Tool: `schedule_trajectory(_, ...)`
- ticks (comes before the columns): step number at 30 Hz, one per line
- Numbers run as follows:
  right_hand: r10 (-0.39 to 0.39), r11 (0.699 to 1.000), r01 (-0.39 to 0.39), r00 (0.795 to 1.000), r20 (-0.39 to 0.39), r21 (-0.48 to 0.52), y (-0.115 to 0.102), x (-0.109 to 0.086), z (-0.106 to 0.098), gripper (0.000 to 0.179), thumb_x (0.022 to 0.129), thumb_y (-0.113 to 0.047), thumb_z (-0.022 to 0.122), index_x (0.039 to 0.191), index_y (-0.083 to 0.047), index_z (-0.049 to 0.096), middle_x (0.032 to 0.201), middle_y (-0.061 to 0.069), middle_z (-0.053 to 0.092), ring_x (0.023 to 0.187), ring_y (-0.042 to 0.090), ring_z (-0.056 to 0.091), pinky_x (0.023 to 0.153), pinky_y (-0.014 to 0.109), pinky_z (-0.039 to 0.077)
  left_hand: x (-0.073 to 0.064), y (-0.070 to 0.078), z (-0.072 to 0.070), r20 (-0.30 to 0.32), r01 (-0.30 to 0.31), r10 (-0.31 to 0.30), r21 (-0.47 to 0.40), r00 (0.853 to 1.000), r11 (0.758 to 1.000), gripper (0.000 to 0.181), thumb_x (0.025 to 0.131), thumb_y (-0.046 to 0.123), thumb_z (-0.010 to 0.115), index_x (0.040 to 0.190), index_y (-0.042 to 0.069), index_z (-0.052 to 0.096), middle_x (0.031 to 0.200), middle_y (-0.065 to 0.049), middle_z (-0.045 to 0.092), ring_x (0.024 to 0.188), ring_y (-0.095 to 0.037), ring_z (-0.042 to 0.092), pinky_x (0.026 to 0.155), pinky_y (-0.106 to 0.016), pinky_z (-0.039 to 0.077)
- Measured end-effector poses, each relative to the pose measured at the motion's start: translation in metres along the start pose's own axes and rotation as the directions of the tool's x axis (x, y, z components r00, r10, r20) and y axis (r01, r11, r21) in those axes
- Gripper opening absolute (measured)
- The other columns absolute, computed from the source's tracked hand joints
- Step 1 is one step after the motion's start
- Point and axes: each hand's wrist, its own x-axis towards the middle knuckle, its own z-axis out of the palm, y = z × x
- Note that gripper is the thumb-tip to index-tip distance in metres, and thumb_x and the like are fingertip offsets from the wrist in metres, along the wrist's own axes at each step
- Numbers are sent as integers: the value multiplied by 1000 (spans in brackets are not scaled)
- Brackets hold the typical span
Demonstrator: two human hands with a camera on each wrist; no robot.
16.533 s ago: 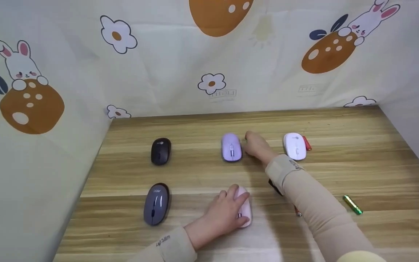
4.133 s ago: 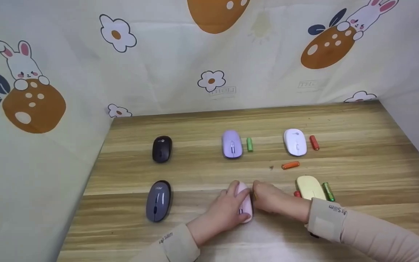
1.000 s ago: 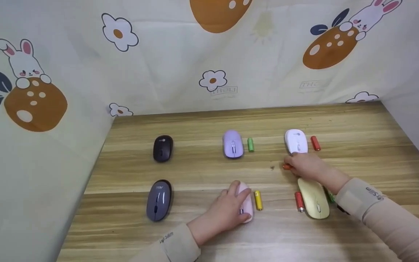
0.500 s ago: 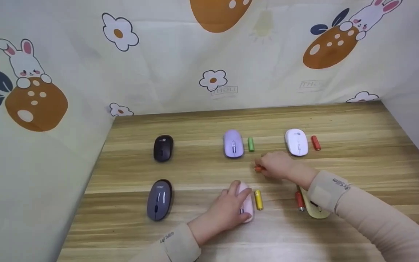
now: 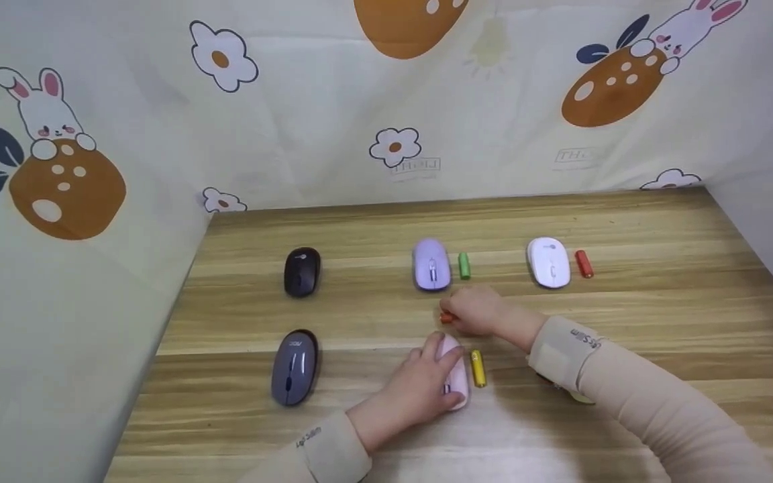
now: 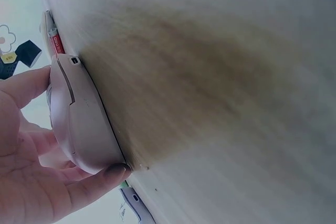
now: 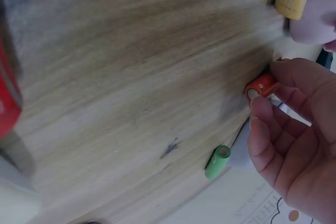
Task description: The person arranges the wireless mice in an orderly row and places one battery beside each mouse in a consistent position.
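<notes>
My left hand (image 5: 408, 386) grips the pale pink computer mouse (image 5: 458, 382) on the near part of the table. In the left wrist view, thumb and fingers span that mouse (image 6: 86, 116) from end to end. My right hand (image 5: 482, 310) pinches an orange battery (image 5: 447, 318) just beyond the far end of the pink mouse. The right wrist view shows this battery (image 7: 262, 84) between thumb and fingertips, low over the wood. A yellow battery (image 5: 478, 369) lies along the right side of the pink mouse.
A purple mouse (image 5: 431, 265) has a green battery (image 5: 464, 265) beside it; a white mouse (image 5: 549, 263) has a red battery (image 5: 584, 263). Black (image 5: 302, 272) and grey (image 5: 294, 369) mice stand at left. My right sleeve mostly hides a yellow mouse (image 5: 583, 398). Printed cloth walls edge the table.
My right hand has set the yellow battery beside the pink mouse, picked up the orange battery near the white mouse and carried it left. The left hand has stayed on the pink mouse.
</notes>
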Motion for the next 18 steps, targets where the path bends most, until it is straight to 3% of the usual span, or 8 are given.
schedule_trajectory(7,44,997,-46,999,28,70,-2,0,1,14,77,-16,68,85,-8,58,76,5,53,66,24,56,53,39,46,-2,-1,2,-64,-36,36,13,997,999,63,78,40,68,132,15,46,136,-19,34,98,-34,54,80,-41,48)
schedule_trajectory(12,56,990,-67,994,92,121,2,-1,-5,18,80,-17,65,94,-8,59,80,6,56,70,25,56,58,40,47,-2,-1,2,-43,-23,23,10,999,1000,64,79,40,68,133,16,45,137,-19,34,100,-34,53,82,-41,48)
schedule_trajectory(15,73,982,-98,986,152,163,11,-4,-17,28,84,-18,61,108,-5,58,90,11,61,80,28,60,69,42,49,-1,-1,2,-33,-17,17,4,999,1000,64,79,40,68,134,17,45,137,-19,33,101,-34,53,83,-41,47)
schedule_trajectory(18,92,977,-118,985,148,178,26,-12,-30,33,86,-16,58,114,-1,57,100,17,63,89,32,61,77,44,48,-1,-1,2,-17,-5,5,3,1000,1000,65,79,41,67,135,18,43,138,-19,33,103,-35,53,86,-41,47)
